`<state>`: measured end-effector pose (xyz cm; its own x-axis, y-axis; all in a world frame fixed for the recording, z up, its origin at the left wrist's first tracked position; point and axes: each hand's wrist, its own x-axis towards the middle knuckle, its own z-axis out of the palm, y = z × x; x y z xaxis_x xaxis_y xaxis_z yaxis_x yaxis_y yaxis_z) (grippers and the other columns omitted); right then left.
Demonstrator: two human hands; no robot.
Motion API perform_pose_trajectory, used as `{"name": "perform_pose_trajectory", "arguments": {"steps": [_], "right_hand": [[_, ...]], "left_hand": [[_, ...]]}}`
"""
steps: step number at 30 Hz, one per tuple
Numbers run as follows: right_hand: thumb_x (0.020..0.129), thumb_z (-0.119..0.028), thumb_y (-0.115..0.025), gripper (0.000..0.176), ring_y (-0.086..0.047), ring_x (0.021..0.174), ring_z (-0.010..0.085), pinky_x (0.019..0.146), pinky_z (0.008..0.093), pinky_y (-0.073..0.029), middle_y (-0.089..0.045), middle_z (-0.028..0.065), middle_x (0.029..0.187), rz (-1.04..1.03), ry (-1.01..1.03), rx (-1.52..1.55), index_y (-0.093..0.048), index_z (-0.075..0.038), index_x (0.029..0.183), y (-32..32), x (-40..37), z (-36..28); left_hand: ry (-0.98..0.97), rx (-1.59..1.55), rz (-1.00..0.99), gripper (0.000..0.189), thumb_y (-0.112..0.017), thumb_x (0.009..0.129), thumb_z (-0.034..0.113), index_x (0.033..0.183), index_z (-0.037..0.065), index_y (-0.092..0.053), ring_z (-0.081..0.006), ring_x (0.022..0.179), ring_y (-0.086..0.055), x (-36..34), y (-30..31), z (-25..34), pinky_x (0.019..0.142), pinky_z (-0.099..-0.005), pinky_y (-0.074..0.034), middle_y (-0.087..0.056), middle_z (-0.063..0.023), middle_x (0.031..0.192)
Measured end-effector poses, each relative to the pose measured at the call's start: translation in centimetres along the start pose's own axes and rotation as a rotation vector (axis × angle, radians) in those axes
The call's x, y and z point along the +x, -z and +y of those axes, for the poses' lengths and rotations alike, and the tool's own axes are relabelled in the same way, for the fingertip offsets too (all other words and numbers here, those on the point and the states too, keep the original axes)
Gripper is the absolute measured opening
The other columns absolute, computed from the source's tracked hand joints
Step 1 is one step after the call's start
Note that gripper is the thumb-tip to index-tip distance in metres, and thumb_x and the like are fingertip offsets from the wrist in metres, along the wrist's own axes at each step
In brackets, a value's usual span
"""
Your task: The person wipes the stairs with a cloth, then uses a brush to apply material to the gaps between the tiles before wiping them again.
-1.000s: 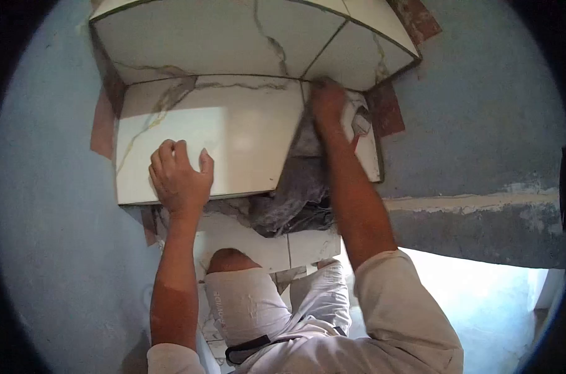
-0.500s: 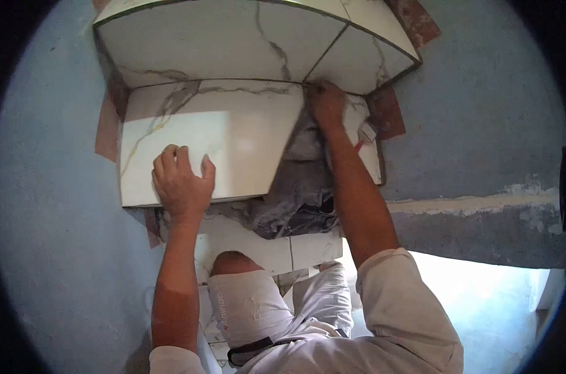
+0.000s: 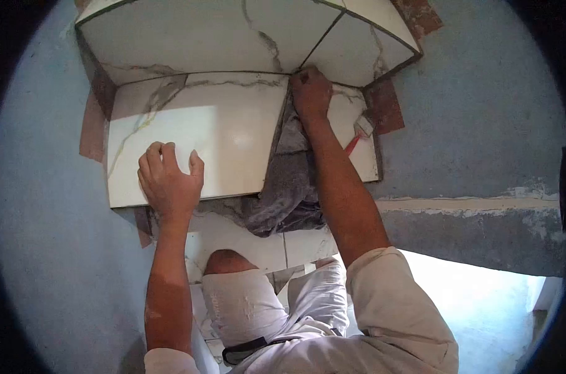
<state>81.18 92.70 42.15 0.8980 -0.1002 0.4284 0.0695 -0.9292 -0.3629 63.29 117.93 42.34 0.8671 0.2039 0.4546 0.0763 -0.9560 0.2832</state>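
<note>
My left hand [image 3: 171,181] rests on the large white marbled tile [image 3: 233,137] of the stair tread, fingers spread, holding nothing. At the back of the tread, my right hand [image 3: 311,93] is closed at the corner where tread and riser [image 3: 189,43] meet. Something small and dark shows at its fingers, too small to name. Below that hand a grey cloth [image 3: 286,181] lies over the tread and hangs past its front edge. A brush [image 3: 362,128] with a red handle lies on the tile to the right of my right forearm.
Blue-grey walls [image 3: 40,187] stand on both sides. Reddish-brown patches [image 3: 389,106] border the steps. A lower tiled step [image 3: 252,240] is beneath, with my legs in light shorts [image 3: 239,305] near it. A grey ledge [image 3: 470,237] runs along the right.
The view has shifted slightly, so the steps appear further left. The brush shows more fully beside my right forearm. My left hand stays spread on the tile.
</note>
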Motion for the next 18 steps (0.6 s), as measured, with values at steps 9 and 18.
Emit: {"name": "perform_pose_trajectory", "arguments": {"steps": [9,18], "right_hand": [[0.087,-0.026,-0.053,0.027,-0.06,0.09,0.0335,0.083,0.0436,-0.045,-0.062,0.0185,0.095,0.008,0.024,0.023,-0.059,0.0,0.094,0.2,1.1,-1.0],[0.088,-0.025,-0.057,0.026,-0.056,0.068,0.0327,0.067,0.0423,-0.044,-0.056,0.0152,0.074,0.683,0.153,0.238,-0.053,0.001,0.084,8.9,7.3,-2.4]], "left_hand": [[0.006,0.022,0.009,0.037,-0.068,0.075,0.027,0.101,0.002,-0.059,-0.0283,0.102,-0.05,0.4,-0.6,-0.3,0.088,-0.0413,-0.042,-0.053,-0.0133,0.108],[0.01,-0.042,-0.001,0.034,-0.066,0.078,0.025,0.101,0.001,-0.058,-0.0295,0.102,-0.049,0.4,0.0,0.0,0.09,-0.0419,-0.041,-0.053,-0.0128,0.107]]}}
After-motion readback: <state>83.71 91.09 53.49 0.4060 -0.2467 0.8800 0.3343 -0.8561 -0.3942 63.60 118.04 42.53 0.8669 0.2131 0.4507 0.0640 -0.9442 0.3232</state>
